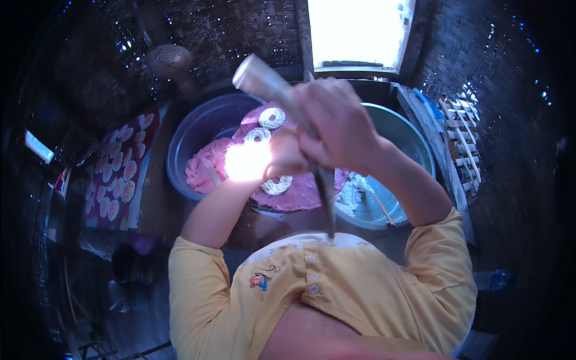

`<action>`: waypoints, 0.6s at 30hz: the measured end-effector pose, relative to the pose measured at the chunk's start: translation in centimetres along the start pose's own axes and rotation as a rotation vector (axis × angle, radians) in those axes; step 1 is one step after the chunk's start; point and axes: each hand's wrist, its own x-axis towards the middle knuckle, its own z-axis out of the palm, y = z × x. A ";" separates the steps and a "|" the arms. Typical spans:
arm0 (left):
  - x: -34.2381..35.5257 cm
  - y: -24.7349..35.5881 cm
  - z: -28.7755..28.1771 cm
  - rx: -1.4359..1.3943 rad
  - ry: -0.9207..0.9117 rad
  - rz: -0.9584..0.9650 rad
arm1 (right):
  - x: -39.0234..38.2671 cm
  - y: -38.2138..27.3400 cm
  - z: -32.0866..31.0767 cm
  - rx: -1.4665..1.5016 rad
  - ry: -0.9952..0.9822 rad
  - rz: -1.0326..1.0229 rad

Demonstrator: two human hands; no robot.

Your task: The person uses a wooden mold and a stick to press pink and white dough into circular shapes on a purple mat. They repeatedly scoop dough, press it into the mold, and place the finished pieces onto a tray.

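My right hand (339, 123) is closed round a pale cylinder (261, 77), blurred by motion, whose wide end points up and left. A long flat dark strip (325, 195) runs from under the same hand toward my body; I cannot tell whether it joins the cylinder. My left hand (287, 157) is curled beside the strip, partly washed out by a bright patch of light, and what it holds is hidden. Below both hands lies a purple sheet (300, 195) bearing several white rings with holes, among them one ring (272, 118) at the far edge.
At left a blue-purple basin (180, 141) holds pink dough-like mass (201, 170) and a flat stick. A green basin (414, 150) at right holds white mass (351, 195) and a thin stick. Several round pieces lie on a red board (129, 141). A perforated ladle (169, 60) hangs behind.
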 end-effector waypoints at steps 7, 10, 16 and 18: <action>-3.9 1.0 -0.8 0.290 0.001 0.195 | -2.5 0.4 -6.2 0.621 -0.301 0.538; -4.3 -1.6 -1.2 0.316 0.067 0.073 | -4.4 3.0 -9.5 0.696 -0.234 0.685; -3.1 -6.3 0.4 -0.016 0.137 -0.098 | -7.2 4.8 -10.7 0.884 1.021 0.344; -2.7 -5.0 0.9 -0.281 0.138 -0.117 | -7.1 3.8 -8.6 0.967 1.227 0.264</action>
